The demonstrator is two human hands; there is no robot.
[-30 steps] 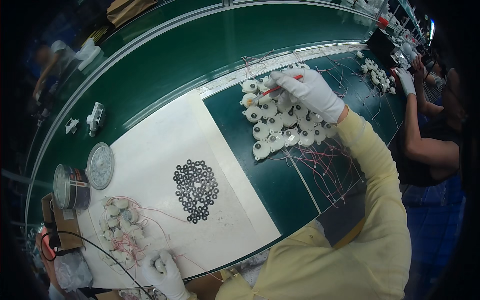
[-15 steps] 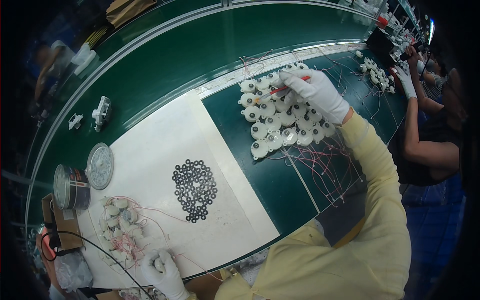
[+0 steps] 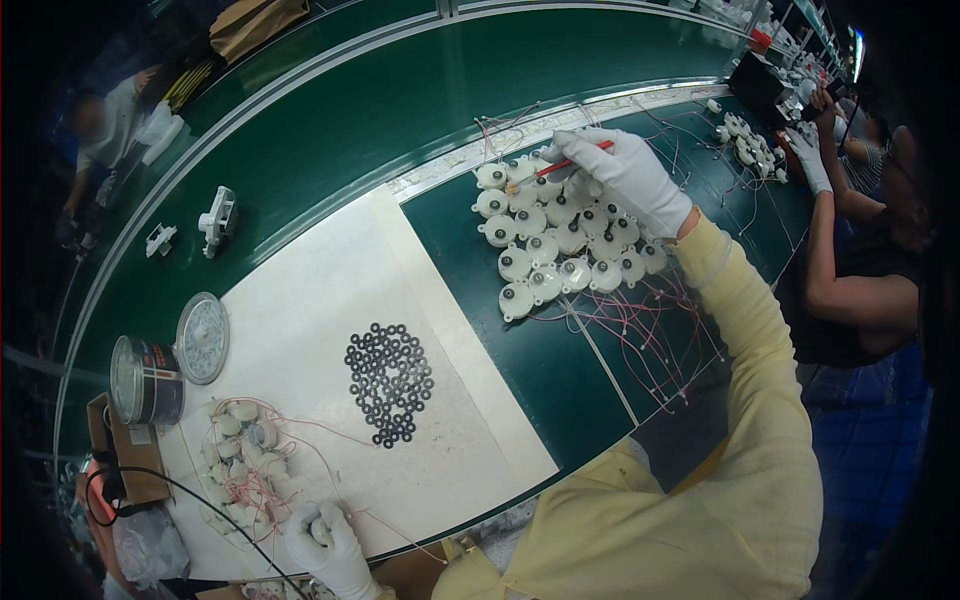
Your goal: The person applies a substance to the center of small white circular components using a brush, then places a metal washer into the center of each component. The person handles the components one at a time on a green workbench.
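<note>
In white gloves, my right hand (image 3: 630,175) pinches a thin red-handled brush (image 3: 575,162). Its tan tip reaches the upper left of a cluster of round white motor housings (image 3: 515,262) with dark central shafts. Part of that cluster is hidden beneath the hand. Down at the near edge, my left hand (image 3: 328,555) is curled around a small whitish round part (image 3: 320,530), mostly covered by the fingers. Beside it lies a heap of white parts (image 3: 235,455) with pink wires. Many black rings (image 3: 390,375) form a patch on the white sheet (image 3: 460,430).
At the left stand a metal can (image 3: 148,380), a round lid (image 3: 203,338) and a cardboard box (image 3: 130,455). A black cable (image 3: 205,500) crosses near my left hand. Pink wires (image 3: 650,340) trail below the housings. A co-worker's gloved hand (image 3: 808,160) works at the far right.
My right hand and the brush tip have shifted slightly. My left hand stays curled in place. At the far left, another person has come further into view.
</note>
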